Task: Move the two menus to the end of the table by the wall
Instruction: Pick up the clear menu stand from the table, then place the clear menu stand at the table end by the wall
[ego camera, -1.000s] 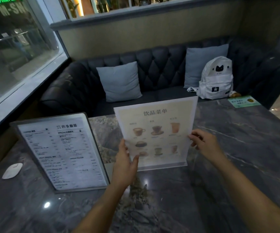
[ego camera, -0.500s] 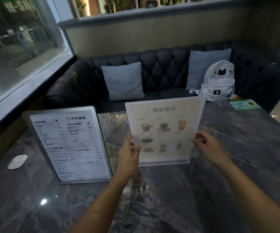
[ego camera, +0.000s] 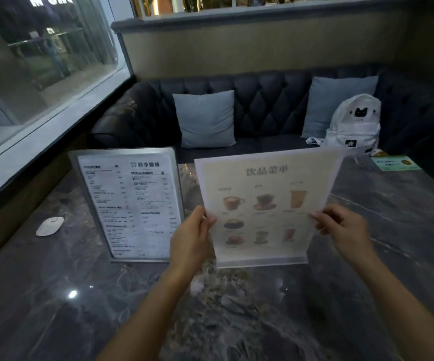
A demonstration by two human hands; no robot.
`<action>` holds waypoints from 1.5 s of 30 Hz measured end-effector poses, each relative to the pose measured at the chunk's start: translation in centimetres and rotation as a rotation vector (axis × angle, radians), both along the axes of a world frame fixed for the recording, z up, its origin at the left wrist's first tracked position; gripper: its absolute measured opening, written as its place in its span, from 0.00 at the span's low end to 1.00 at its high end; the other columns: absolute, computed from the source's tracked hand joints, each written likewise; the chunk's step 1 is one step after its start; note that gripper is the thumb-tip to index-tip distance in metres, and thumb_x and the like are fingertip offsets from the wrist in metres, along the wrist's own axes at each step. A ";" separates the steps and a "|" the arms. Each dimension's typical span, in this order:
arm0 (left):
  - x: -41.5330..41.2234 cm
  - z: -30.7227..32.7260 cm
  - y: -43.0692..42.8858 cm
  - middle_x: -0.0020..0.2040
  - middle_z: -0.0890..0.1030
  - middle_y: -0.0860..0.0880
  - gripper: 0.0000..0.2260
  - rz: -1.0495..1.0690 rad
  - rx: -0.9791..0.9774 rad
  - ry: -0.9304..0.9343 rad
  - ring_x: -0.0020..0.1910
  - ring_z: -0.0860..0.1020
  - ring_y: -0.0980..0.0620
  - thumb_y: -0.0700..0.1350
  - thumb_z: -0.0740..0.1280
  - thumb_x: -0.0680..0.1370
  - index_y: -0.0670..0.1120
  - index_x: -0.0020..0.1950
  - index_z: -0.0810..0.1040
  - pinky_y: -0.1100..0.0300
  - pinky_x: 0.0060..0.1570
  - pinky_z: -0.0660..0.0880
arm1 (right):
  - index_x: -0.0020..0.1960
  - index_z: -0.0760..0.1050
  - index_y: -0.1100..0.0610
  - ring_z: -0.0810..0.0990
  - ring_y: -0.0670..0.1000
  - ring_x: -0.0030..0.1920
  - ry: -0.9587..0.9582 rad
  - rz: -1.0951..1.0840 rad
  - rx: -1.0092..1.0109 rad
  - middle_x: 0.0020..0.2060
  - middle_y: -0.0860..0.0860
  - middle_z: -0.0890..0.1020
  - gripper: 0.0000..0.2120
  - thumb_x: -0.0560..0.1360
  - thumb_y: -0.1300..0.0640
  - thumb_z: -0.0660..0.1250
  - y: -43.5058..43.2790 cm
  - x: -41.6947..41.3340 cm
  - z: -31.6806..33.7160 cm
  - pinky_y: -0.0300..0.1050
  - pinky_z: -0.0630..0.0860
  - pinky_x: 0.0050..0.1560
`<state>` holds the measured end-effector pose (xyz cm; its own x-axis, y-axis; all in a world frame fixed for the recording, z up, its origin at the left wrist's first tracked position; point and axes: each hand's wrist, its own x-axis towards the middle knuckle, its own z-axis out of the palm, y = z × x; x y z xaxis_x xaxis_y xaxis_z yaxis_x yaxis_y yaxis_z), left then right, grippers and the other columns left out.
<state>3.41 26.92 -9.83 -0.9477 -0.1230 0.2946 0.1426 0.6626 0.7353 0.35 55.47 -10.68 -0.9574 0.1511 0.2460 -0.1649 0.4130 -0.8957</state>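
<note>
Both hands' grip (ego camera: 268,222) on drinks menu (ego camera: 265,178) side edges, beside text menu (ego camera: 130,201).

Dim room. Dark tufted sofa (ego camera: 262,105) against beige wall (ego camera: 249,48), two grey cushions (ego camera: 205,118), big window (ego camera: 36,61) at left, dark marble table (ego camera: 236,321).

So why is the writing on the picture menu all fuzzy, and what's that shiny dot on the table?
In the head view the drinks menu, held at its sides by the left hand and right hand, looks smeared, probably motion blur; the dim room softens everything; the bright dot is glare on the glossy table; the wide lens bends the window ledge.
</note>
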 end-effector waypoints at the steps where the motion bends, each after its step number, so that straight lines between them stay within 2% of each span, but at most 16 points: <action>1: 0.4 0.4 -0.7 0.34 0.77 0.46 0.08 -0.008 0.022 0.009 0.35 0.75 0.48 0.47 0.61 0.78 0.44 0.42 0.69 0.50 0.34 0.72 | 0.34 0.76 0.51 0.77 0.41 0.27 0.018 0.017 0.005 0.28 0.51 0.79 0.10 0.70 0.62 0.68 -0.5 0.4 0.6 0.29 0.72 0.27; 6: 3.0 3.1 -5.2 0.32 0.74 0.52 0.08 -0.010 0.101 0.083 0.33 0.72 0.56 0.45 0.63 0.77 0.50 0.38 0.68 0.51 0.34 0.71 | 0.34 0.76 0.49 0.78 0.40 0.30 0.110 0.121 0.032 0.29 0.44 0.80 0.08 0.69 0.59 0.69 -4.4 2.1 4.2 0.25 0.71 0.28; 10: 5.3 5.2 -9.5 0.34 0.77 0.54 0.09 0.064 0.188 0.124 0.37 0.75 0.53 0.42 0.63 0.77 0.52 0.38 0.72 0.49 0.39 0.75 | 0.33 0.76 0.50 0.77 0.39 0.29 0.165 0.251 -0.016 0.28 0.41 0.81 0.09 0.69 0.61 0.69 -9.1 2.6 6.3 0.25 0.71 0.29; 13: 7.2 6.0 -13.1 0.38 0.79 0.50 0.10 0.148 0.233 0.174 0.39 0.77 0.50 0.39 0.63 0.77 0.54 0.41 0.75 0.57 0.40 0.74 | 0.35 0.78 0.57 0.77 0.38 0.29 0.199 0.353 -0.012 0.28 0.45 0.79 0.06 0.70 0.64 0.68 -13.4 2.5 7.4 0.24 0.70 0.30; 15: 8.7 6.1 -15.6 0.39 0.80 0.48 0.09 0.219 0.252 0.180 0.39 0.77 0.51 0.39 0.64 0.76 0.53 0.42 0.76 0.58 0.40 0.75 | 0.35 0.77 0.55 0.77 0.39 0.30 0.213 0.429 0.022 0.29 0.47 0.78 0.07 0.70 0.63 0.68 -16.4 2.4 7.8 0.25 0.70 0.30; 17: 10.4 5.9 -18.0 0.36 0.80 0.55 0.13 0.296 0.258 0.173 0.36 0.77 0.59 0.39 0.64 0.76 0.57 0.39 0.75 0.65 0.38 0.74 | 0.34 0.77 0.51 0.77 0.41 0.31 0.212 0.501 0.039 0.30 0.47 0.79 0.08 0.70 0.62 0.68 -19.5 2.0 7.5 0.26 0.70 0.30; 20: 12.9 5.3 -21.1 0.35 0.80 0.61 0.15 0.400 0.266 0.164 0.34 0.76 0.63 0.38 0.64 0.76 0.58 0.38 0.74 0.72 0.36 0.73 | 0.37 0.79 0.55 0.78 0.46 0.31 0.176 0.588 0.027 0.32 0.53 0.81 0.04 0.70 0.62 0.69 -24.2 1.2 6.4 0.32 0.73 0.32; 24: 15.9 4.2 -25.2 0.37 0.81 0.54 0.07 0.537 0.179 0.141 0.37 0.78 0.58 0.40 0.64 0.77 0.51 0.41 0.76 0.57 0.37 0.75 | 0.35 0.77 0.55 0.77 0.39 0.29 0.156 0.691 0.055 0.28 0.48 0.78 0.06 0.70 0.63 0.69 -30.8 0.3 4.9 0.28 0.71 0.30; 26: 17.2 3.7 -27.2 0.37 0.80 0.53 0.07 0.601 0.150 0.121 0.36 0.77 0.56 0.42 0.64 0.77 0.51 0.40 0.74 0.51 0.37 0.75 | 0.33 0.76 0.53 0.76 0.40 0.28 0.124 0.748 0.046 0.27 0.48 0.78 0.10 0.71 0.62 0.68 -34.2 -0.3 4.3 0.28 0.70 0.29; 30: 18.9 3.0 -30.9 0.35 0.79 0.45 0.08 0.703 0.110 0.113 0.36 0.77 0.46 0.43 0.64 0.77 0.45 0.38 0.72 0.41 0.39 0.75 | 0.34 0.77 0.57 0.75 0.45 0.27 0.073 0.798 0.049 0.29 0.55 0.80 0.08 0.72 0.59 0.68 -41.1 -1.1 3.0 0.37 0.72 0.31; 32: 19.3 2.8 -32.6 0.35 0.79 0.50 0.08 0.754 0.062 0.126 0.35 0.77 0.51 0.41 0.65 0.76 0.47 0.37 0.73 0.44 0.37 0.75 | 0.36 0.77 0.58 0.77 0.46 0.28 0.042 0.804 0.019 0.31 0.56 0.80 0.06 0.72 0.59 0.67 -44.3 -1.3 2.1 0.37 0.74 0.31; 34: 19.6 2.4 -34.2 0.36 0.78 0.54 0.08 0.793 0.025 0.109 0.36 0.77 0.53 0.41 0.65 0.76 0.48 0.37 0.73 0.46 0.38 0.77 | 0.37 0.77 0.58 0.78 0.47 0.28 -0.020 0.812 -0.001 0.31 0.55 0.81 0.06 0.72 0.58 0.67 -47.3 -1.6 1.3 0.42 0.76 0.33; 38: 19.7 1.1 -37.4 0.38 0.79 0.49 0.05 0.841 -0.004 0.078 0.38 0.78 0.51 0.39 0.66 0.75 0.44 0.39 0.75 0.53 0.39 0.78 | 0.39 0.77 0.57 0.79 0.49 0.30 -0.103 0.851 -0.015 0.32 0.51 0.81 0.03 0.72 0.59 0.67 -52.2 -2.5 -0.1 0.49 0.77 0.35; 41: 19.4 0.5 -39.2 0.38 0.78 0.55 0.07 0.865 0.035 0.097 0.40 0.77 0.59 0.39 0.65 0.76 0.49 0.40 0.75 0.68 0.38 0.74 | 0.38 0.77 0.56 0.80 0.48 0.31 -0.100 0.874 -0.041 0.32 0.51 0.81 0.04 0.71 0.62 0.67 -55.4 -3.3 -0.7 0.41 0.79 0.32; 43: 19.0 0.1 -40.4 0.38 0.77 0.56 0.06 0.893 0.047 0.106 0.39 0.77 0.59 0.39 0.65 0.76 0.49 0.40 0.75 0.68 0.36 0.73 | 0.38 0.77 0.58 0.80 0.43 0.28 -0.117 0.894 -0.075 0.31 0.51 0.80 0.05 0.71 0.64 0.67 -57.4 -3.9 -0.9 0.34 0.77 0.28; 45: 18.3 -0.3 -41.5 0.38 0.78 0.52 0.04 0.926 0.030 0.099 0.38 0.77 0.57 0.39 0.65 0.75 0.46 0.42 0.76 0.61 0.37 0.76 | 0.37 0.77 0.54 0.79 0.41 0.28 -0.156 0.933 -0.102 0.31 0.52 0.80 0.09 0.72 0.66 0.65 -59.1 -4.5 -1.0 0.33 0.76 0.28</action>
